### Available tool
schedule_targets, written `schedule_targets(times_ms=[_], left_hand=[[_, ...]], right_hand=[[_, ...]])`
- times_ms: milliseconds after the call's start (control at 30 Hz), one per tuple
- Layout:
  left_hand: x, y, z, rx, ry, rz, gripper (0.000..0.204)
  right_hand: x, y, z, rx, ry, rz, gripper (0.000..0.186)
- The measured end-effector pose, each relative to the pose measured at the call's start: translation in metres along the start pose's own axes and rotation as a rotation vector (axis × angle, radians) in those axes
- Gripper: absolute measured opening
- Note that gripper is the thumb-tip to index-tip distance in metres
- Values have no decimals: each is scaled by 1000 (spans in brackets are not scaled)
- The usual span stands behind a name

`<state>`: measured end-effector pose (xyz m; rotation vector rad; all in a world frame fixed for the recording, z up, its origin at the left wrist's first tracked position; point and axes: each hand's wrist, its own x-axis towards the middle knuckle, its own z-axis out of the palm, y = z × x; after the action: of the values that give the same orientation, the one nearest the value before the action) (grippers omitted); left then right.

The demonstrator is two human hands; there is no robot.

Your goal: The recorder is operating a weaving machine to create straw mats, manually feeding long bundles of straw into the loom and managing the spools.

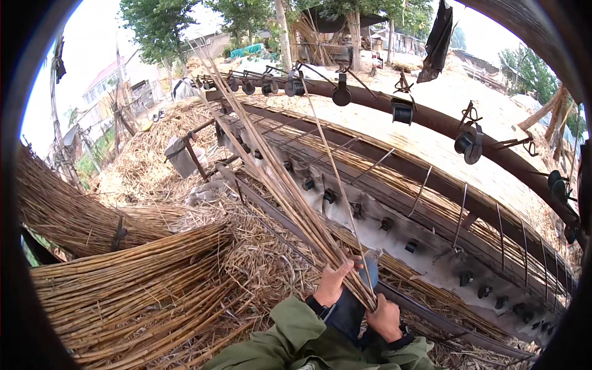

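A long, loose bundle of dry reed stalks (280, 179) slants from my lap toward the upper left. My left hand (333, 283) is closed around it from the left, a little above the butt ends. Lower down, my right hand (385, 318) grips the bundle close to its ends. One thin stalk (333, 163) stands apart from the others and leans more upright, its lower end close to my hands. Both forearms wear green sleeves, with a dark band at each wrist. The fingertips of my right hand are partly hidden by the stalks.
A long metal frame (296, 229) crosses before me, with dark spools (402, 113) along its upper bar and thin rods (421, 191) standing below. Reeds lie along it. Large reed stacks (129, 271) rest at my left, among loose straw (154, 151). Trees (354, 37) stand beyond.
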<state>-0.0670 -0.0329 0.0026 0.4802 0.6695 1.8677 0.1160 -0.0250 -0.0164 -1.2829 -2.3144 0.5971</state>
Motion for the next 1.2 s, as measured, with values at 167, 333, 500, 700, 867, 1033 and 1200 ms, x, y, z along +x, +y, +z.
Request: schedule_targets(times_ms=[167,333,500,700,867,1033,1200], left_hand=[[-31,-17,6,66,-131,-116,56],[-43,-30,14,407,-20,-112,29],[-52,-32,20,404,-58,-110,20],[-69,-37,36,487,-161,-100,22],[-80,-55,31,528,-307,-174,22],[-86,-61,24,551,-302,-31,28],[-80,-58,36,496,-110,21,30]], right_hand=[[12,-13,-4,-10,-3,-72,31],[13,-23,-6,0,31,-172,48],[-3,14,-38,297,-28,-300,58],[-37,48,-61,579,-139,-99,27],[-18,26,-74,572,-197,-131,36],[9,-13,-80,586,-77,-389,39],[15,-39,-60,719,57,-240,14]])
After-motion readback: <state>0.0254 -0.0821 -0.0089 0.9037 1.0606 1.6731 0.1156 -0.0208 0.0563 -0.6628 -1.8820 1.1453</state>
